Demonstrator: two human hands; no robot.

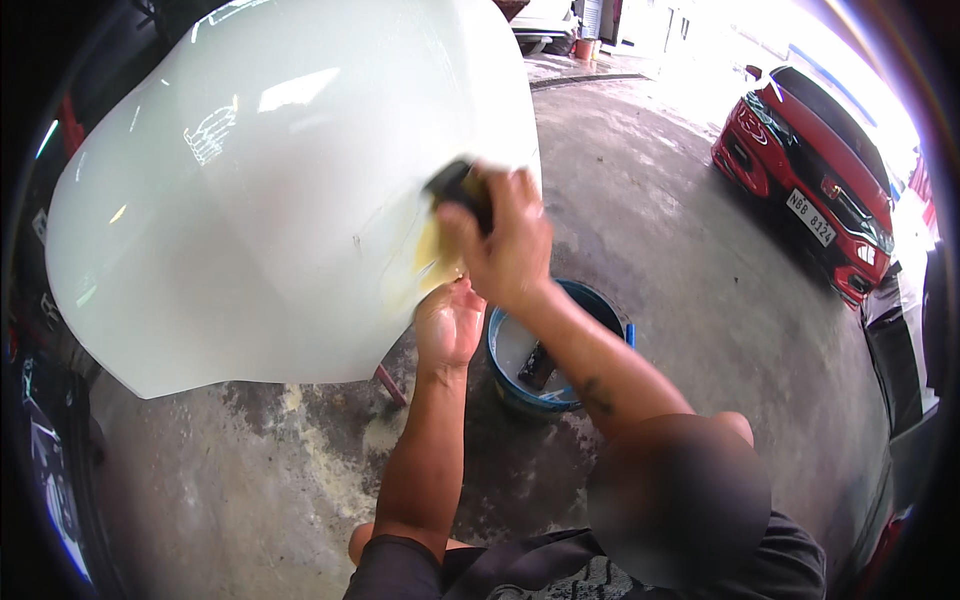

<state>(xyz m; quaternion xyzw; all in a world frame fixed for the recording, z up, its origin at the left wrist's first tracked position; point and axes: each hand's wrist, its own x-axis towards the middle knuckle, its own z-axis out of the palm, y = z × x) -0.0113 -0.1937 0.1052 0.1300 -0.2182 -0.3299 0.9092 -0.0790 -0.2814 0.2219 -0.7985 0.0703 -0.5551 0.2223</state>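
A large glossy white car panel (280, 230) fills the upper left, with a yellowish, scuffed patch (428, 255) near its right edge. My right hand (512, 240) is closed around a black sanding block (460, 190) and holds it over the panel just above that patch; both are blurred by motion. Close below it, my left hand (450, 325) is at the panel's lower right edge, inner wrist turned up. Its fingers are curled at the edge and partly hidden.
Below the panel's right edge stands a blue bucket (497, 375) of cloudy water with a dark block (538, 366) in it. A reddish stand leg (391, 385) shows under the panel. The concrete floor (650, 260) is stained. A red car (815, 175) is parked at the right.
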